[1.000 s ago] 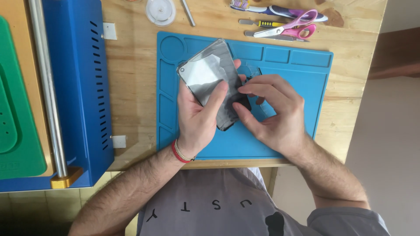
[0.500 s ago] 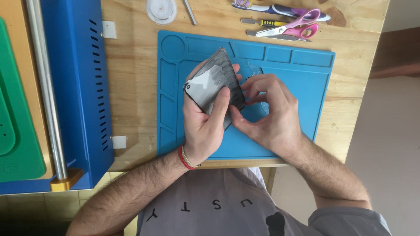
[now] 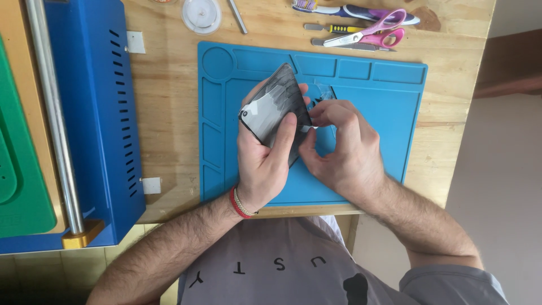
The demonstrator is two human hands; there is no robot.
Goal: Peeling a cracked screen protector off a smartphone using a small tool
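My left hand [image 3: 264, 164] grips a flat dark phone [image 3: 272, 107] with a glossy, reflective face, tilted up above the blue silicone work mat [image 3: 384, 96]. The thumb lies across its lower part. My right hand [image 3: 341, 149] meets the phone's right edge, its fingertips pinching a thin clear film [image 3: 323, 96] that stands off that edge. A red band circles my left wrist.
A blue machine [image 3: 93, 113] with a metal roller bar [image 3: 48, 113] stands at the left, beside a green pad [image 3: 17, 147]. Along the table's far edge lie pink-handled scissors [image 3: 372, 35], small tools [image 3: 333, 27], a toothbrush and a round clear lid [image 3: 201, 14].
The phone has swung in my left hand, its top now pointing farther right. My right hand's fingers have shifted up along its right edge, where the clear film now shows.
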